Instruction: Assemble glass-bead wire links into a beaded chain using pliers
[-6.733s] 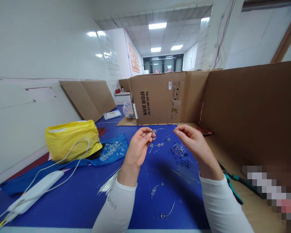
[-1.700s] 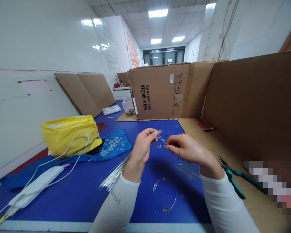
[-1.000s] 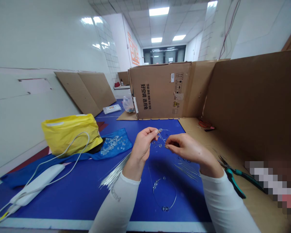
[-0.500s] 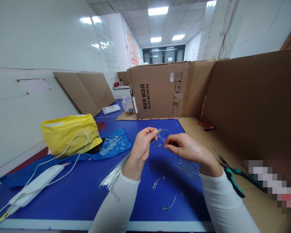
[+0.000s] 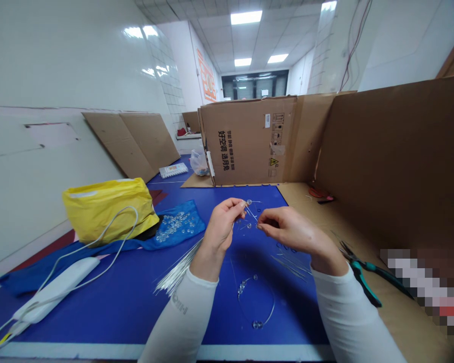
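Note:
Thin silvery wire (image 5: 251, 214) runs between my two hands above the blue table. My left hand (image 5: 226, 218) pinches it near a clear bead (image 5: 249, 202). The fingertips of my right hand (image 5: 283, 226) are closed on the wire's lower right end. Another clear bead (image 5: 249, 226) hangs just below the wire. Under my hands lies a curved wire loop with clear beads (image 5: 257, 324) on it. A bundle of silvery wires (image 5: 179, 269) rests beside my left forearm, and a few loose wires (image 5: 292, 266) lie below my right hand.
Clear beads (image 5: 174, 225) sit on a blue cloth (image 5: 196, 217) at the left, beside a yellow bag (image 5: 109, 209). A white power strip (image 5: 60, 288) with its cord is nearer. Green-handled pliers (image 5: 363, 282) lie on cardboard at the right. Cardboard walls (image 5: 249, 146) stand behind.

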A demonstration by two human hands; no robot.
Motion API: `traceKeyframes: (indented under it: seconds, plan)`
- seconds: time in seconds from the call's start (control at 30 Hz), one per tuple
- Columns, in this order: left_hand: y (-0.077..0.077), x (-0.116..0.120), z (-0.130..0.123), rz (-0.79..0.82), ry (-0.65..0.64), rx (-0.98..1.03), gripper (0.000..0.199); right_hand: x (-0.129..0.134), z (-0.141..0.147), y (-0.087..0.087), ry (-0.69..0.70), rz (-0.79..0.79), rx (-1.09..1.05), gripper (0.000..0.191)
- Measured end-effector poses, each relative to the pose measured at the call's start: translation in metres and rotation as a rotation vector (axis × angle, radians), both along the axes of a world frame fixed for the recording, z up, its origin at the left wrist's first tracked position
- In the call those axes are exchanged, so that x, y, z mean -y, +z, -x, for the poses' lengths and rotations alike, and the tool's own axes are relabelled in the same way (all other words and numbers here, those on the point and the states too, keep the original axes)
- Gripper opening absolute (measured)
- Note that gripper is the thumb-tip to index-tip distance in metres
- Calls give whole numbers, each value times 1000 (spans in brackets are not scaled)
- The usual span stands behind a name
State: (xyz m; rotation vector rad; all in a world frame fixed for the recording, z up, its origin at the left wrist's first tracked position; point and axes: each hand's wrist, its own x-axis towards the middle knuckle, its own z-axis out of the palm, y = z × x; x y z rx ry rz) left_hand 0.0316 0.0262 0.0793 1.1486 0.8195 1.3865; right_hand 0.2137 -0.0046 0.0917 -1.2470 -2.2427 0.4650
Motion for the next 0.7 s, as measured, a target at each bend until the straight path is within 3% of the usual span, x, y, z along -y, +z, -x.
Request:
traceKeyframes:
  seconds: [0.7]
  plan:
    - [-5, -3, 2, 22, -21, 23, 27, 1, -6, 3, -40, -25, -78, 20]
